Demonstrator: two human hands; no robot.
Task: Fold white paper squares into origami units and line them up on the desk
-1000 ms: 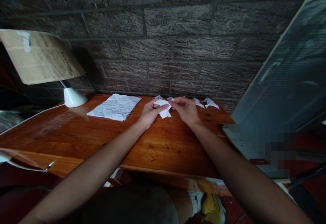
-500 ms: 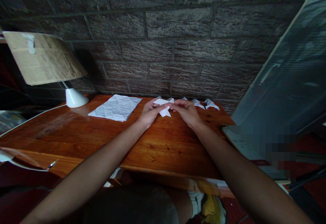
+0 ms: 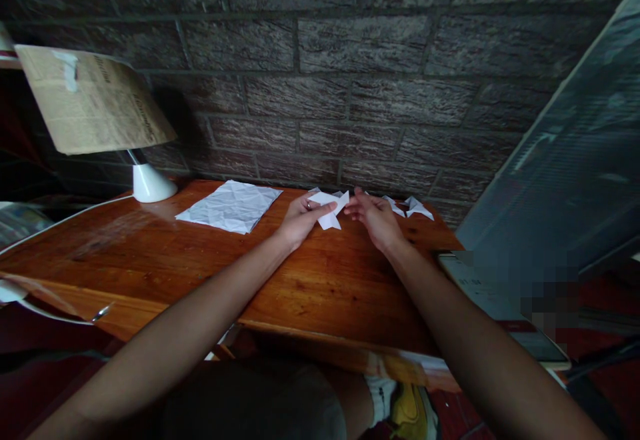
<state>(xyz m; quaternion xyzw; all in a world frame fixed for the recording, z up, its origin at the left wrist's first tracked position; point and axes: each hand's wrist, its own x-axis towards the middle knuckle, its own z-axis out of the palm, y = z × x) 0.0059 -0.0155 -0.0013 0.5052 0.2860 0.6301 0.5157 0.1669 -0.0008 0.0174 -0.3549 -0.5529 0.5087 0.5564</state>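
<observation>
Between thumb and fingers, my left hand [image 3: 299, 219] grips a folded piece of white paper [image 3: 331, 220] with pointed flaps, held above the wooden table. My right hand [image 3: 373, 217] is just to the right of it, fingers apart and slightly curled, with nothing visible in them. Whether its fingertips touch the paper's right point I cannot tell. Behind my hands, along the wall, stand several folded paper pieces [image 3: 418, 208], some partly hidden by my fingers. To the left lies a stack of creased white paper sheets [image 3: 231, 205].
A lamp [image 3: 154, 183] with a brown paper shade stands at the table's back left, its white cord running left. The wooden table [image 3: 310, 293] backs onto a dark brick wall [image 3: 360, 107]. A phone-like slab [image 3: 475, 287] and a translucent panel [image 3: 545, 140] are at the right.
My right hand has let go of the folded paper and moved a little right, its fingers opening. My left hand keeps its hold. The view has shifted slightly.
</observation>
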